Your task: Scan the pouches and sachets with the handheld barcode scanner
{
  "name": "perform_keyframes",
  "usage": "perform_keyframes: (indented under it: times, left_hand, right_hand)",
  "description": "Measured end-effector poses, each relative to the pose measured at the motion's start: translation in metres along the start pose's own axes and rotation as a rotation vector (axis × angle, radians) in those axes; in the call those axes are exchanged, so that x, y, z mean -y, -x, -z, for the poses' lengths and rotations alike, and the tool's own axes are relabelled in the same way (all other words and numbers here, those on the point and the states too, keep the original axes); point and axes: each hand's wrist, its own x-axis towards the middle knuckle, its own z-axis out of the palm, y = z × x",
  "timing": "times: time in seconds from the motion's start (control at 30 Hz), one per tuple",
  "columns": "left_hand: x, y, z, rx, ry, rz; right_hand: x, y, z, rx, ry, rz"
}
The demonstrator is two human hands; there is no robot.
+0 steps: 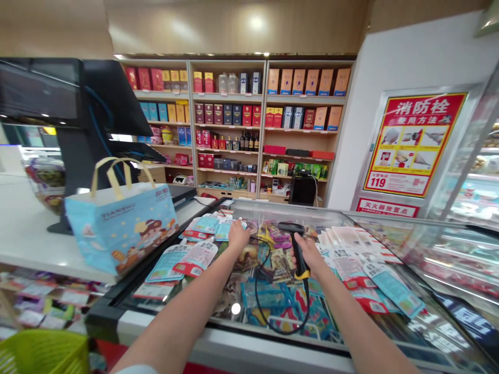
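My right hand (310, 254) is wrapped round the handle of a black and yellow barcode scanner (299, 254), whose cable loops down over the glass-topped freezer (156, 324). At the far left of the glass, my left hand (238, 236) has its fingers closed at the edge of a light blue packet (224, 228); the fingertips are partly hidden. Beside it lie more blue packets (206, 224). Nearer to me is a pile of flat blue and red-white packets (197, 258). To the right of the scanner rests another pile of similar packets (393, 285).
A blue paper bag (125, 223) stands on the white counter (23, 223) at left, beside a black checkout monitor (113, 98). A green basket (42, 353) is at lower left. Shelves of boxes (230, 114) line the back. Colourful packages (268, 296) show through the glass.
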Motion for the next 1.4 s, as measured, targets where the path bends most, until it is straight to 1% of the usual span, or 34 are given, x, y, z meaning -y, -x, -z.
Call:
perform_keyframes:
  times: [0.07, 0.13, 0.2, 0.27, 0.33, 0.4, 0.5, 0.6, 0.67, 0.7, 0.73, 0.8, 0.87, 0.9, 0.97, 1.03, 1.1, 1.2, 1.4]
  left_hand:
    - [0.027, -0.010, 0.017, -0.018, -0.101, 0.078]
    - [0.045, -0.017, 0.027, -0.028, -0.176, 0.148]
    - [0.054, -0.021, 0.032, -0.022, -0.231, 0.180]
    - [0.057, -0.022, 0.034, -0.007, -0.280, 0.171]
    - [0.056, -0.022, 0.035, 0.011, -0.320, 0.145]
    - [0.055, -0.022, 0.037, 0.035, -0.337, 0.140]
    - [0.057, -0.025, 0.040, 0.066, -0.301, 0.199]
    - [0.065, -0.033, 0.044, 0.107, -0.234, 0.252]
    - [0.070, -0.038, 0.046, 0.116, -0.174, 0.234]
    - [0.071, -0.040, 0.045, 0.096, -0.128, 0.212]
    - [0.072, -0.042, 0.043, 0.060, -0.065, 0.183]
    - [0.072, -0.043, 0.037, -0.060, 0.110, 0.132]
    - [0.070, -0.043, 0.026, -0.181, 0.345, 0.124]
    - [0.069, -0.042, 0.020, -0.216, 0.478, 0.138]
    - [0.067, -0.040, 0.009, -0.227, 0.732, 0.174]
    - [0.066, -0.039, 0.000, -0.210, 0.904, 0.188]
    - [0.066, -0.038, -0.004, -0.228, 0.976, 0.188]
    - [0.065, -0.038, -0.004, -0.267, 1.020, 0.209]
    - [0.057, -0.034, 0.001, -0.261, 1.103, 0.254]
  right_hand:
    - [-0.004, -0.009, -0.019, 0.045, 0.025, -0.032]
    - [-0.005, -0.017, -0.036, 0.079, 0.038, -0.046]
    - [-0.004, -0.022, -0.051, 0.092, 0.046, -0.056]
    - [-0.004, -0.026, -0.062, 0.095, 0.063, -0.071]
    - [-0.006, -0.028, -0.067, 0.098, 0.064, -0.069]
    - [-0.012, -0.028, -0.068, 0.104, 0.018, -0.039]
    - [-0.023, -0.028, -0.065, 0.091, -0.048, -0.018]
    - [-0.030, -0.025, -0.063, 0.069, -0.051, -0.026]
    - [-0.030, -0.023, -0.063, 0.067, -0.047, -0.026]
    - [-0.030, -0.021, -0.063, 0.074, -0.044, -0.029]
    - [-0.029, -0.020, -0.063, 0.084, -0.041, -0.029]
    - [-0.029, -0.017, -0.063, 0.105, -0.040, -0.030]
    - [-0.030, -0.015, -0.064, 0.125, -0.046, -0.020]
    - [-0.030, -0.014, -0.064, 0.138, -0.049, -0.009]
    - [-0.032, -0.012, -0.067, 0.183, -0.027, 0.001]
    - [-0.034, -0.010, -0.069, 0.230, 0.016, -0.001]
    - [-0.034, -0.008, -0.072, 0.260, 0.057, -0.003]
    - [-0.034, -0.006, -0.074, 0.278, 0.085, 0.003]
    - [-0.034, -0.004, -0.075, 0.271, 0.131, 0.006]
